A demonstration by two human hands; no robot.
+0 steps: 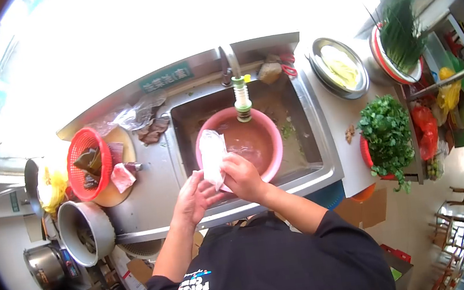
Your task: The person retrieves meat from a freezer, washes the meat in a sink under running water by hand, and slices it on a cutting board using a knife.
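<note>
A white, elongated item (pixel 212 154), perhaps wrapped in plastic, is held over the left rim of a pink basin (pixel 278 162). My right hand (pixel 242 177) closes its fingers on the item's lower right side. Palm up, my left hand (pixel 195 199) has its fingers spread at the item's lower end, beside my right hand. Brownish water (pixel 249 143) fills the basin, which stands in a metal sink (pixel 309 135). Above the basin's far side hangs a faucet with a green and white nozzle (pixel 242 100).
Left of the sink, a red basket (pixel 75 167) and a pink-and-white piece (pixel 123 177) rest on a round board (pixel 127 149). A grey pot (pixel 103 230) sits nearby. On the right are leafy greens (pixel 384 135), a metal plate (pixel 363 79) and a bowl of long green stalks (pixel 401 37).
</note>
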